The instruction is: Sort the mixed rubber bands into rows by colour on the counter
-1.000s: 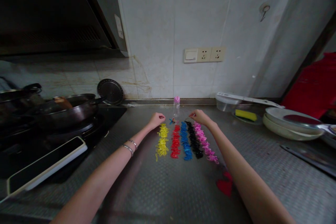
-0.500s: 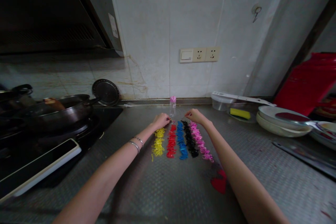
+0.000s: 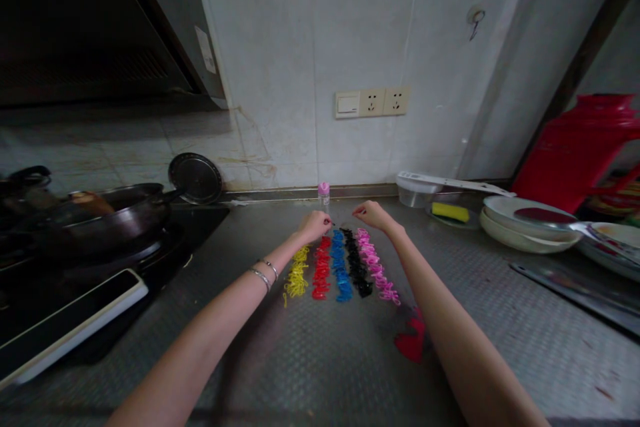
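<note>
Small loops that look like rubber bands lie on the metal counter in colour rows: yellow (image 3: 297,273), red (image 3: 321,269), blue (image 3: 341,270), black (image 3: 358,267) and pink (image 3: 376,267). My left hand (image 3: 315,225) is over the far end of the red row, fingers pinched, with a tiny dark bit at the tips that is too small to name. Just beyond the black and pink rows, my right hand (image 3: 371,215) is also pinched; whatever it holds cannot be made out. A small clear bottle with a pink cap (image 3: 324,188) stands behind my left hand.
A red heart-shaped piece (image 3: 410,345) lies by my right forearm. On the left are a pan (image 3: 125,213) on the stove and a white-edged panel (image 3: 75,327). To the right sit a yellow sponge (image 3: 450,212), stacked bowls (image 3: 525,233) and a knife-like blade (image 3: 575,297).
My left hand has shifted right, from between the yellow and red rows to over the red row's end, closer to my right hand. The whole view has turned slightly right.
</note>
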A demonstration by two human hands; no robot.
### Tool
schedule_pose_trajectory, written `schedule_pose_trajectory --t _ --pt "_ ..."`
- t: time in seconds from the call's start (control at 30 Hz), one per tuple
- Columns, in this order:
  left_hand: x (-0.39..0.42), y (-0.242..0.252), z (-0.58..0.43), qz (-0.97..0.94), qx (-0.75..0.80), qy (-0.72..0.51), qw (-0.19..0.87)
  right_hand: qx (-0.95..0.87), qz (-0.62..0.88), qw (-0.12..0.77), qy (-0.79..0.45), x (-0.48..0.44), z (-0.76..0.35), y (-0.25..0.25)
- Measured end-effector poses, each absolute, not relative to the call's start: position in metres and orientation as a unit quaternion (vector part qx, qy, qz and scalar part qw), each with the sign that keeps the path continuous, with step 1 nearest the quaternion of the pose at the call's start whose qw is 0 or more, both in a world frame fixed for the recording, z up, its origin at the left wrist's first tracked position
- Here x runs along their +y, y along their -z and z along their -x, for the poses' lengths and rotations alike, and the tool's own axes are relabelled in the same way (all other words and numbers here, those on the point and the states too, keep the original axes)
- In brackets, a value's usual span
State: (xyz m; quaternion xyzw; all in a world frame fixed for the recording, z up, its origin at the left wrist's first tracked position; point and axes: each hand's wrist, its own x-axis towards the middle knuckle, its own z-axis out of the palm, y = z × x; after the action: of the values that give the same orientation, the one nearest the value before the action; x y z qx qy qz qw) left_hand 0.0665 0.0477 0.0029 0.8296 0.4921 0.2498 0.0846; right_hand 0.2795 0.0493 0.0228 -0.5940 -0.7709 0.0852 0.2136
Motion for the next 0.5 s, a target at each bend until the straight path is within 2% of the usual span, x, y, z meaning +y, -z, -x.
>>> schedule_pose_trajectory --t 0.33,0.5 --pt "0.062 0.012 -0.123 -0.826 0.527 -0.188 0.06 -0.759 0.607 0.222 -0.075 0.047 -0.286 -0.026" --pt "0.066 0.014 -0.125 -0.831 0.516 -0.194 0.072 -0.762 0.601 0.23 -0.073 0.047 -0.288 -0.026"
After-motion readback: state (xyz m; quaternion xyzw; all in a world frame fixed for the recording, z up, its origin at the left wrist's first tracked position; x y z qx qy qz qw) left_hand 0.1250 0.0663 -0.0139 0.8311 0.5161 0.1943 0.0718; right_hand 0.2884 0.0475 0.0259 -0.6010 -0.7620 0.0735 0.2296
